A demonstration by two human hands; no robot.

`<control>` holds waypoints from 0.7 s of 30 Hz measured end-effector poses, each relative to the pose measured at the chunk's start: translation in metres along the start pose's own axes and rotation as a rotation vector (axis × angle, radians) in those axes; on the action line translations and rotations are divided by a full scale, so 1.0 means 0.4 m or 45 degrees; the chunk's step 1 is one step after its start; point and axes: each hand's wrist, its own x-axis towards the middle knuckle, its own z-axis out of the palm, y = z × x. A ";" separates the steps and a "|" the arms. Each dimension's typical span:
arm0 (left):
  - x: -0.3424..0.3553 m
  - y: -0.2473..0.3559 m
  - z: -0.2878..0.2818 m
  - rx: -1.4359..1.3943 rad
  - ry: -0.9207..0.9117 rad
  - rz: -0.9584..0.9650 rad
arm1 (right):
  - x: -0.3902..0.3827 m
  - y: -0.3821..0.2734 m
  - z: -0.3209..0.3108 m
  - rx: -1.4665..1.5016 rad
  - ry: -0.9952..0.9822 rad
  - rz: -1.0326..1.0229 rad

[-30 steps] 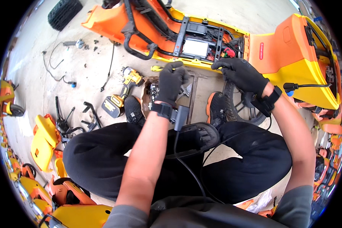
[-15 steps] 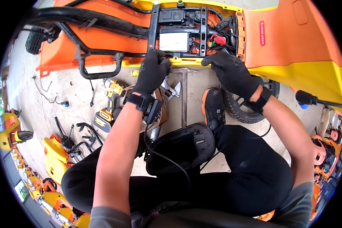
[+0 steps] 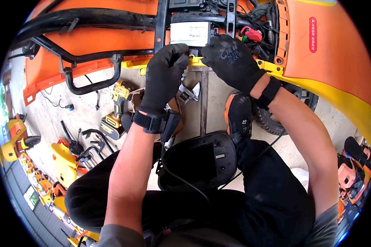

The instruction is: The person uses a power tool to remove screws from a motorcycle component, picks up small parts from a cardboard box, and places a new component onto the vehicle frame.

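Note:
Before me lies an orange-and-yellow vehicle body (image 3: 243, 6) with a black tubular frame (image 3: 111, 20). A silver box with a white label (image 3: 189, 33) sits among its wiring. Both hands wear black gloves. My left hand (image 3: 165, 76) is at the box's near left corner, fingers curled in against the thumb. My right hand (image 3: 234, 61) reaches over the yellow edge strip (image 3: 196, 61) at the box's near right corner, its fingers bent together. Whatever is between the fingers of either hand is too small or hidden to name. Red and green connectors (image 3: 252, 35) lie beyond my right hand.
A yellow-black cordless drill (image 3: 118, 107), an adjustable wrench (image 3: 188, 94) and a metal T-shaped bar (image 3: 203, 103) lie on the floor. A black shell-like cover (image 3: 196, 164) rests between my legs. A wheel (image 3: 288, 109) stands right of my shoe; black and yellow parts (image 3: 66, 160) lie left.
My right hand has moved left along the yellow strip, closer to my left hand. The vehicle appears larger and higher in view as my head has shifted.

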 end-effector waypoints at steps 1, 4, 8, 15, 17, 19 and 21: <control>0.004 0.001 0.001 0.002 -0.017 -0.011 | 0.000 0.001 -0.001 0.000 -0.038 0.028; 0.006 -0.002 -0.004 0.006 -0.056 -0.014 | 0.001 -0.005 -0.009 -0.030 -0.080 0.088; 0.005 -0.012 0.008 0.065 -0.004 0.110 | 0.000 -0.017 -0.014 -0.055 -0.007 0.096; 0.016 -0.034 0.008 0.315 -0.011 0.335 | 0.008 -0.029 -0.017 -0.087 -0.020 0.143; 0.019 -0.027 0.008 0.357 -0.018 0.360 | 0.008 -0.035 -0.021 -0.071 -0.065 0.188; 0.019 -0.022 0.006 0.358 -0.021 0.377 | 0.006 -0.036 -0.020 -0.065 -0.044 0.197; 0.019 -0.019 0.005 0.316 -0.021 0.386 | 0.001 -0.033 -0.014 -0.070 0.045 0.171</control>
